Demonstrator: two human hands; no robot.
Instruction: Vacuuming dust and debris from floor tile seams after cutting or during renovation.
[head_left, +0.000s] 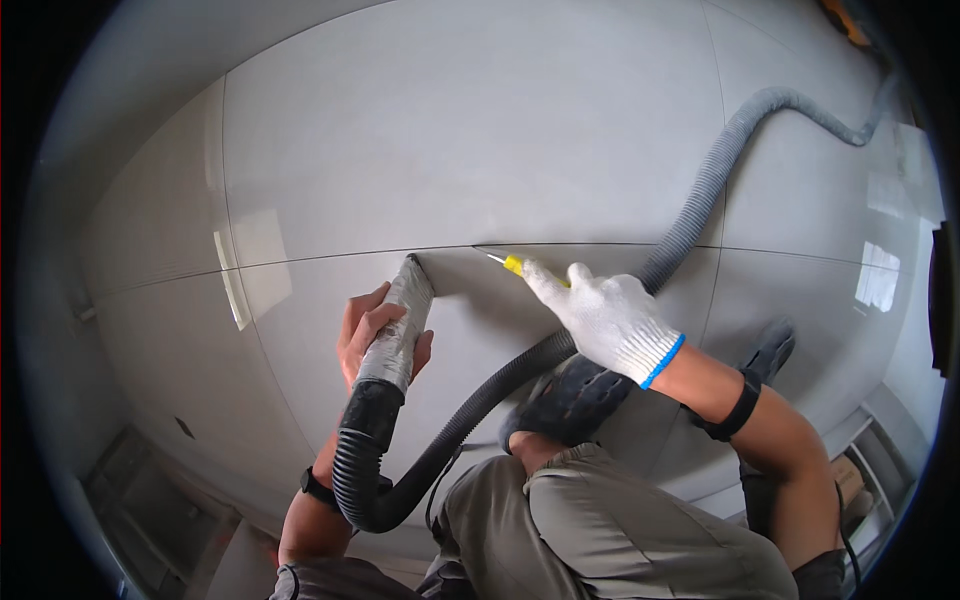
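My bare left hand [372, 332] is wrapped round a vacuum hose nozzle [400, 325], which is bound in worn silver tape. The mouth of the nozzle rests by a thin dark joint [360, 252] between large glossy grey floor tiles [470, 130]. In a white knit glove with a blue cuff, my right hand [612, 318] grips a yellow-handled knife [512, 264]. Its slim pointed metal blade touches the same joint, a short way right of the nozzle. Most of the knife's handle is hidden by the glove.
From the nozzle a black ribbed hose [480, 405] loops near my legs, passes under my right forearm and continues grey [705, 185] to the far right. My dark shoe [575, 400] stands on the tiles. A shelf unit [868, 470] holding a box is at the lower right.
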